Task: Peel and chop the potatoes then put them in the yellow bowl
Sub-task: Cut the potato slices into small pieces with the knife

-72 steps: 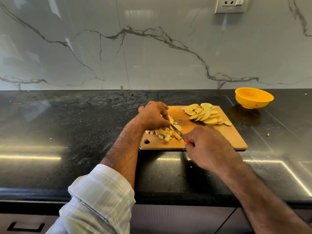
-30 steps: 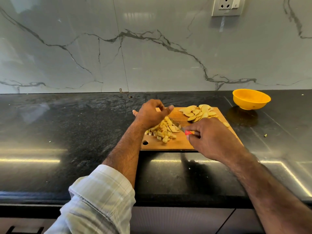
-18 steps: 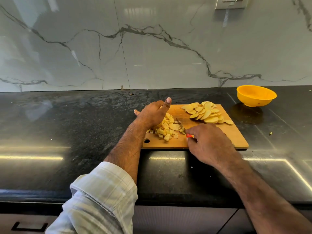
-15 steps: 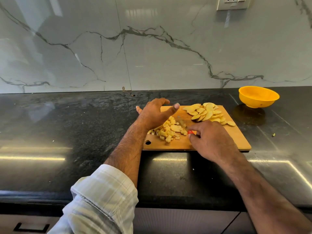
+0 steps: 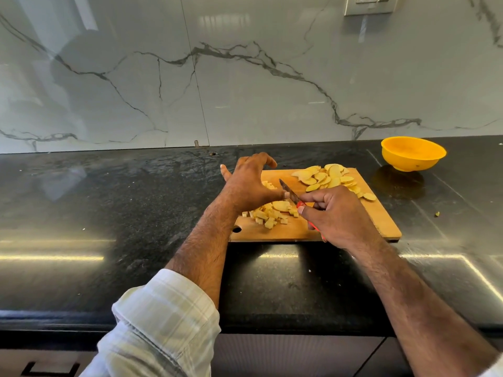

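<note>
The right hand point(image 5: 337, 216) has its fingers point(image 5: 317, 197) curled tight round the red handle of a small knife point(image 5: 290, 193), whose dark blade angles up and away from the knuckles toward the left hand. The left hand point(image 5: 247, 186) hovers with its fingers point(image 5: 261, 159) spread and loosely arched, gripping nothing, its heel low over the board and very near the blade. Just under and in front of both hands lies a heap of diced potato point(image 5: 272, 214), one broader slice still whole on top of it. Beyond the right knuckles, farther along the wooden cutting board point(image 5: 381, 219), lies a fanned pile of potato slices point(image 5: 329, 178) not yet diced. Well past those, off the board on the dark table point(image 5: 109, 213), stands the yellow bowl point(image 5: 413, 153), which looks empty from here. By my reading the chopping is partway done and nothing has gone into the bowl. The chief risk is the raised edge so close to the left palm: a quick downward stroke before that hand settles could nick it. Loose cubes near the board's near edge could also scatter onto the table if the blade sweeps through them, and the board may slide on the glossy surface.
</note>
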